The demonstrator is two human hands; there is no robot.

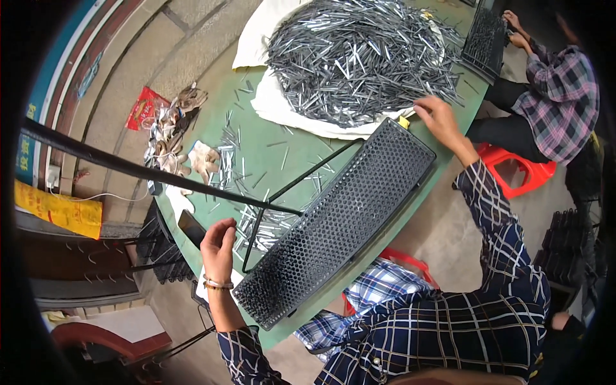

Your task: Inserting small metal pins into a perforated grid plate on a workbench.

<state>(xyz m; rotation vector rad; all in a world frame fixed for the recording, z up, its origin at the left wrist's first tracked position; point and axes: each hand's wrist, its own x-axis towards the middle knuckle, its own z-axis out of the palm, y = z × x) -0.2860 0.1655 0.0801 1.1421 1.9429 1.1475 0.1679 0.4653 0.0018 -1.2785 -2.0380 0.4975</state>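
Observation:
A long black board full of round holes (346, 215) lies slantwise along the table's near edge. Its left end bristles with small dark pieces. Beside that end is my left hand (218, 256), raised, with thumb and bent fingers drawn together; whatever they hold is too small to make out. My right hand (444, 125) hovers past the board's far right end, by the lower edge of a big heap of thin metal pins (359, 58). Its fingers reach out, slightly bent, a small gap showing between thumb and forefinger. The heap rests on a white cloth sack (269, 106).
Loose pins (263, 228) lie scattered on the green table (256, 147). A black bar (160, 170) crosses from the left to the board. Gloves (202, 159) and a red packet (146, 108) are at the left. Another person (558, 102) works at a second board (486, 42).

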